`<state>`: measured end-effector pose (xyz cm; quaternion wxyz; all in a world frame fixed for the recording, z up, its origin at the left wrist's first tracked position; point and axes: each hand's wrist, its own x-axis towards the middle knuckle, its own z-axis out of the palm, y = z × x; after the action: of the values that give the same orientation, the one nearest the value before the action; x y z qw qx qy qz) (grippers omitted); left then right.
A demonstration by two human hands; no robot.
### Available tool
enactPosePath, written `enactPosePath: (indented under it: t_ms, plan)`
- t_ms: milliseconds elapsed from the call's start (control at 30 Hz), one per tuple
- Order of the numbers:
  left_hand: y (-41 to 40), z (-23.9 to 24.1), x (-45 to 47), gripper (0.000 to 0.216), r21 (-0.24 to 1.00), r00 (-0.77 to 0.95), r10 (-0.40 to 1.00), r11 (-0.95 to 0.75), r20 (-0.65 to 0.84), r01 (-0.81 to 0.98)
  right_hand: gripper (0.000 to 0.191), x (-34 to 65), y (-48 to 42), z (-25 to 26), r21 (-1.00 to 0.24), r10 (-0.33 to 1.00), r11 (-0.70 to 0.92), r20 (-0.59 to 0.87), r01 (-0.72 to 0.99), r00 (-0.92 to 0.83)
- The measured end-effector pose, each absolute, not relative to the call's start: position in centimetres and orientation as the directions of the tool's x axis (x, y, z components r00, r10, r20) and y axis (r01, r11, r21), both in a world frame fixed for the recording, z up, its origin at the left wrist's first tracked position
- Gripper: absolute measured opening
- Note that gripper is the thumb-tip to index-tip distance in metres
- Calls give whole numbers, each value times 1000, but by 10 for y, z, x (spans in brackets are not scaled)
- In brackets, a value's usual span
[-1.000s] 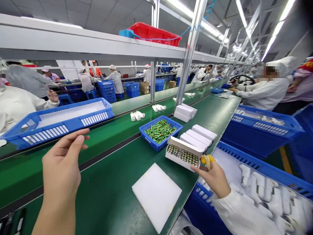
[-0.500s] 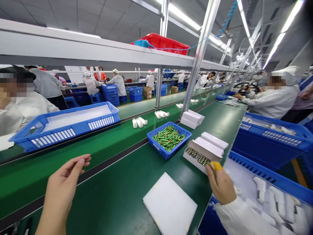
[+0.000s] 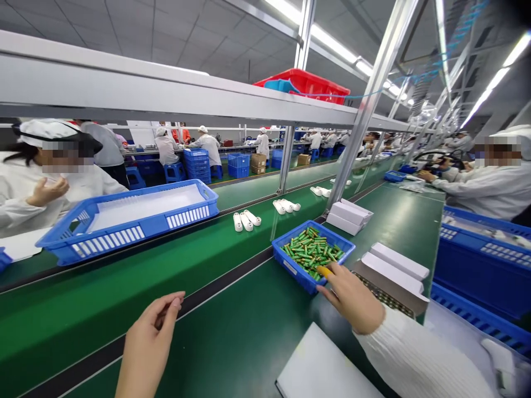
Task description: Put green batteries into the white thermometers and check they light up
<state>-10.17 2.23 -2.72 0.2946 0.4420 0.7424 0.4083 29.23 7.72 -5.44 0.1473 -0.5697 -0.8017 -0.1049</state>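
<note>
My right hand (image 3: 352,298), with a yellow finger cover (image 3: 324,272) on one finger, reaches over the near right corner of a small blue tray (image 3: 290,266). Its thumb and fingers are apart, and nothing shows between them. Loose green batteries (image 3: 309,249) fill this tray. Partly behind the hand is an open white box (image 3: 392,279) with rows of upright batteries (image 3: 385,296). My left hand (image 3: 147,342) hovers near the belt's dark edge, thumb and fingertips drawn together in a loose pinch with nothing visible in it.
Small white devices (image 3: 246,221) lie in groups on the green belt (image 3: 199,251). A long blue crate (image 3: 136,235) stands at left, before a co-worker (image 3: 62,182). White boxes (image 3: 348,216) sit by the metal post (image 3: 369,105). A white foam slab (image 3: 327,370) lies in front.
My right hand has moved left from the battery box to the blue tray, and its fingers have spread. The view has turned left; my left hand keeps its pinched shape.
</note>
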Motion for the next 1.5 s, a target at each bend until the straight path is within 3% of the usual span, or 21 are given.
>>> enactPosePath:
  t_ms: [167, 333, 533, 733, 867, 967, 1233, 1500]
  plan:
    - [27, -38, -108, 59, 830, -414, 899, 336, -141, 445, 46, 180, 182, -27, -226, 870, 489, 51, 843, -490]
    - [33, -40, -110, 68, 837, -434, 880, 379, -194, 394, 75, 99, 283, -58, -222, 928, 370, 144, 902, -345]
    - [39, -57, -119, 72, 853, -399, 901, 337, -170, 399, 89, 66, 327, -98, -203, 948, 249, 250, 947, -196]
    - [42, -70, -121, 67, 847, -343, 923, 318, -174, 427, 70, 41, 335, -114, -172, 913, 232, 379, 958, -153]
    - [41, -71, -122, 58, 834, -355, 916, 340, -188, 436, 51, 46, 343, -116, -118, 888, 298, 397, 947, -230]
    - [40, -71, -122, 54, 827, -346, 919, 337, -186, 449, 47, 55, 347, -116, -47, 856, 398, 379, 916, -353]
    - [41, -76, -119, 49, 807, -301, 943, 287, -143, 517, 53, 71, 364, -107, 211, 574, 757, 238, 619, -783]
    - [41, -73, -112, 62, 819, -284, 941, 306, -184, 485, 44, 61, 386, -111, 370, 336, 862, 94, 346, -937]
